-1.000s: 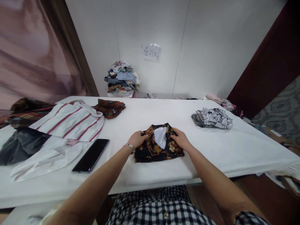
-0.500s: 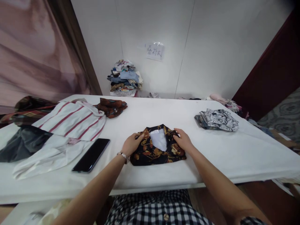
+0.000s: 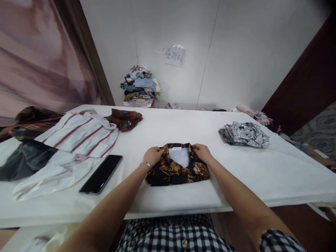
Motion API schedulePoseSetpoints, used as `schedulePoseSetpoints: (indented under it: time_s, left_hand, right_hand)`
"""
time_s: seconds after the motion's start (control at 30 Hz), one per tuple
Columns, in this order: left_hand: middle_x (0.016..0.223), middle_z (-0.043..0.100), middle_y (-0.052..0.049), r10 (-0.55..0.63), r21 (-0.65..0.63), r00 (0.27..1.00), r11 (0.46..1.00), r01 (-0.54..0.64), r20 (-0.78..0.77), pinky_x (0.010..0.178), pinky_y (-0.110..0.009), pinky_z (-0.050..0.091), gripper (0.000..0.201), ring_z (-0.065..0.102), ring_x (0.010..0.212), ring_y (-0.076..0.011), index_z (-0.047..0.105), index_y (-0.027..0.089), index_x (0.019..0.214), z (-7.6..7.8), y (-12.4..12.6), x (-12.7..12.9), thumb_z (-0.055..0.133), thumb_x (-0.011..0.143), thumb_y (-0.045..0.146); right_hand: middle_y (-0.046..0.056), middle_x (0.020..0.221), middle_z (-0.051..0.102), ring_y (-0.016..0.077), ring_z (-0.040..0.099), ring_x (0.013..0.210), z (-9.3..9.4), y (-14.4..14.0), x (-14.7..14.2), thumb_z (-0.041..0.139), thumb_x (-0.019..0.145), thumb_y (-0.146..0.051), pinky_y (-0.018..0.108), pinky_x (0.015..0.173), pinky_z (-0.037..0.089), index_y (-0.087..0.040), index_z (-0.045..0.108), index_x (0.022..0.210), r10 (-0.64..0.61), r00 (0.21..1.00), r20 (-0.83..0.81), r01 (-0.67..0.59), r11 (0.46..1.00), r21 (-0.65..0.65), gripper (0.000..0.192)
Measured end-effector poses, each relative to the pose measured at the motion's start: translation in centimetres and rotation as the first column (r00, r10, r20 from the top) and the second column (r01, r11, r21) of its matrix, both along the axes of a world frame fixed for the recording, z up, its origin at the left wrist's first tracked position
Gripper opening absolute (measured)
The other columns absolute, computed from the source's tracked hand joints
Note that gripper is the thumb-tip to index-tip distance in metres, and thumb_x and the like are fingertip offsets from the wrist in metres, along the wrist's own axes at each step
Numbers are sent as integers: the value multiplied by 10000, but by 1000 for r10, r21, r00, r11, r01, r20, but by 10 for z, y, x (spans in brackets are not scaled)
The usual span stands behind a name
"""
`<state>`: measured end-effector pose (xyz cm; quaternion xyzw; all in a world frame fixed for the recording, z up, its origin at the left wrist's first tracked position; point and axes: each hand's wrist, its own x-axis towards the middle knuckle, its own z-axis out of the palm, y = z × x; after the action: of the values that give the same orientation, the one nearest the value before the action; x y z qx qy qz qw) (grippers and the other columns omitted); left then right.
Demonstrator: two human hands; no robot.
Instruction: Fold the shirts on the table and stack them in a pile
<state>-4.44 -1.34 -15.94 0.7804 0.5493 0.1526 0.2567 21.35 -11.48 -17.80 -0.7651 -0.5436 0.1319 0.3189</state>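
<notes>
A folded dark shirt with an orange floral print (image 3: 178, 170) lies on the white table (image 3: 183, 127) right in front of me, collar side away from me, its white inner label showing. My left hand (image 3: 153, 155) grips the shirt's left collar corner. My right hand (image 3: 202, 152) grips the right collar corner. A bracelet sits on my left wrist.
A black phone (image 3: 101, 173) lies left of the shirt. Further left are a red-striped white garment (image 3: 78, 134), white cloth and dark clothes. A brown printed garment (image 3: 124, 119) lies at the back, a black-and-white printed one (image 3: 245, 134) at the right. A clothes pile (image 3: 140, 85) stands by the wall.
Both hands have shifted up to the collar corners and straightened the collar. The shirt lies flatter and squarer than before.
</notes>
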Motion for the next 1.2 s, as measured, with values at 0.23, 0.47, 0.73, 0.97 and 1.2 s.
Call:
schedulePoseSetpoints:
  time_s: [0.23,0.47,0.73,0.97,1.2]
  left_hand:
    - [1165,647,-118,-12,196,991,980,-15,136,856,-316,467,474,614,1022,-222,580,160,1154,18,-19,-13,425,867,505]
    - [1455,422,-122,-360,363,920,845,392,-156,1129,-474,242,540,334,1368,-255,442,170,1353,-15,-54,-6,405,905,470]
    - [1421,474,-95,-359,167,933,919,358,-21,1107,-434,279,478,385,1337,-245,495,196,1319,-15,-38,-6,380,918,430]
    - [1196,633,-76,-503,489,863,762,424,36,1028,-410,349,401,541,1126,-234,591,224,1172,21,-87,-41,566,837,443]
    - [1204,618,-95,-610,425,740,612,667,-284,949,-439,391,322,554,1068,-246,573,206,1167,1,-104,-25,545,849,246]
  right_hand:
    - [98,1293,581,227,512,1210,26,-15,-20,446,895,-383,393,1034,379,-202,591,1241,64,993,97,-85,971,224,416]
    - [68,1548,221,258,131,1436,12,-17,-43,319,910,-589,510,1136,111,-226,323,1456,350,913,210,-297,923,-246,655]
    - [44,1480,377,252,233,1410,-1,-9,-29,465,876,-538,498,1143,105,-270,497,1347,288,954,-81,-296,950,-100,543]
    - [73,874,725,210,660,847,27,-81,-30,618,770,-516,372,826,505,-180,680,931,22,780,-626,200,938,282,378]
    - [97,837,708,173,675,645,12,-155,-89,698,739,-481,260,514,519,-156,622,982,-135,304,-943,-121,977,-178,413]
